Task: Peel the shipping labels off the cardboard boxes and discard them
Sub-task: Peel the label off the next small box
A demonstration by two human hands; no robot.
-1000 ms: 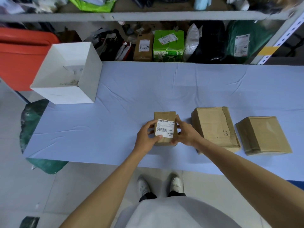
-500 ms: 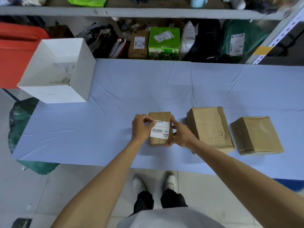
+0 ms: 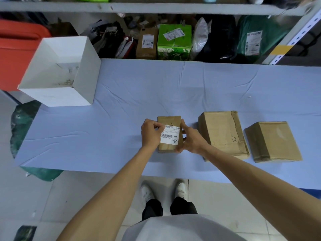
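Right now my right hand wraps the far-right edge of the small cardboard box, fingers curled around its side and thumb along the top, so the box stays pinned to the tabletop while I work on it. My left hand is closed in a pinch at the upper-left corner of the shipping label, thumb and fingertips pressed together on the paper edge; I judge that corner is the one I am lifting, though I cannot tell how much of it has come free. The rest of the label lies flat on the box top, between my two hands.

Just beyond my right hand sit two larger cardboard boxes, one beside the other, both closed and taped, with no white label showing on the faces turned toward me.

Well off to the far left of my left hand stands an open white box, tipped slightly toward me. Its inside looks nearly bare, with only some faint scuffs or scraps at the bottom. I take it as the place for discarded labels, which is why it stands open.
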